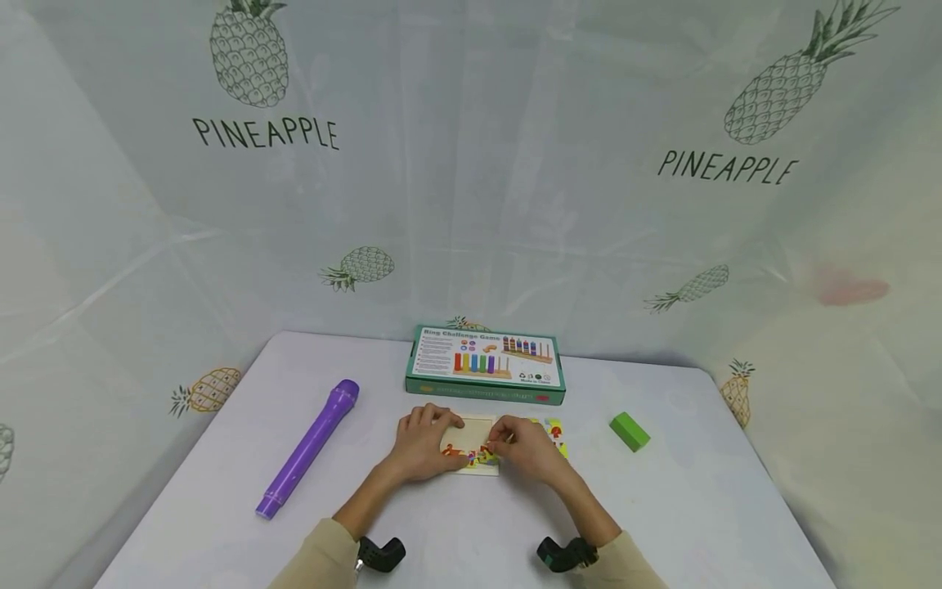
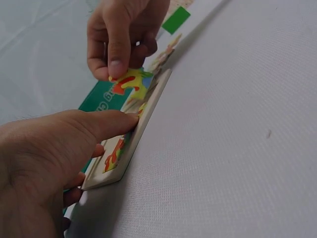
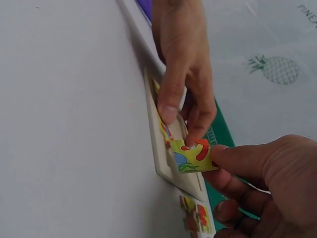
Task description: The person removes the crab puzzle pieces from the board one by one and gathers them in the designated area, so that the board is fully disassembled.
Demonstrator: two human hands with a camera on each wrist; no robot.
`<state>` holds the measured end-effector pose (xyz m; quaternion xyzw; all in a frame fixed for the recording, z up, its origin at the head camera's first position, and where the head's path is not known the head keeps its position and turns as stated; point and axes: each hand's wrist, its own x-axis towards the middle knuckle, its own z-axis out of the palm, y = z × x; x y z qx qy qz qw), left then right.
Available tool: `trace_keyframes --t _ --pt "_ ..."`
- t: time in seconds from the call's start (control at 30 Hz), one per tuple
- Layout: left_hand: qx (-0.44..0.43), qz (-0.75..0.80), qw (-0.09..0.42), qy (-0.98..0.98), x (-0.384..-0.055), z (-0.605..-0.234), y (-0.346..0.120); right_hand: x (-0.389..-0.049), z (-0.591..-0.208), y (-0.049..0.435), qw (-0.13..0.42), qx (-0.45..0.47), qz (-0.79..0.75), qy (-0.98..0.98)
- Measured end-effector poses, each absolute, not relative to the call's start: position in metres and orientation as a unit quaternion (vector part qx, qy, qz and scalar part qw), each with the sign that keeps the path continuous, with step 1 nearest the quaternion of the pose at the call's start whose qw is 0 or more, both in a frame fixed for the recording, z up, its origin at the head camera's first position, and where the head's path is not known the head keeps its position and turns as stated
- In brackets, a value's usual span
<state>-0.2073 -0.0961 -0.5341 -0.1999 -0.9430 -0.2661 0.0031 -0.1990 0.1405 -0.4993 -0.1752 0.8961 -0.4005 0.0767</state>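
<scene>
A shallow wooden puzzle board (image 1: 478, 429) lies on the table, with several colourful pieces along its near side. My left hand (image 1: 423, 448) rests on the board's left part; its straight thumb presses on the seated pieces in the left wrist view, while the other fingers spread over the far side and left edge. Between thumb and fingers, my right hand (image 1: 531, 448) pinches a yellow puzzle piece (image 3: 193, 157) with red and blue printing. That piece is tilted just above the board's right part. Loose printed pieces (image 1: 556, 432) lie right of the board, partly hidden by the right hand.
Behind the board lies a green Ring Challenge Game box (image 1: 486, 391). A purple stick-shaped object (image 1: 309, 450) lies to the left, and a green block (image 1: 629, 431) to the right. A pineapple-print curtain (image 1: 478, 164) hangs behind the white table (image 1: 699, 491).
</scene>
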Motion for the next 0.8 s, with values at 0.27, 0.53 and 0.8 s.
trace_keyframes --t 0.27,0.53,0.8 --pt "-0.209 -0.274 -0.003 -0.939 -0.204 -0.535 -0.095 -0.191 -0.495 0.175 0.084 -0.151 -0.393 0.903" --pt "-0.208 -0.265 -0.005 -0.942 -0.206 -0.536 -0.098 -0.181 -0.489 0.218 0.117 -0.115 -0.370 0.914" --pt "-0.202 -0.262 -0.001 -0.944 -0.209 -0.537 -0.097 -0.178 -0.488 0.236 0.129 -0.084 -0.346 0.926"
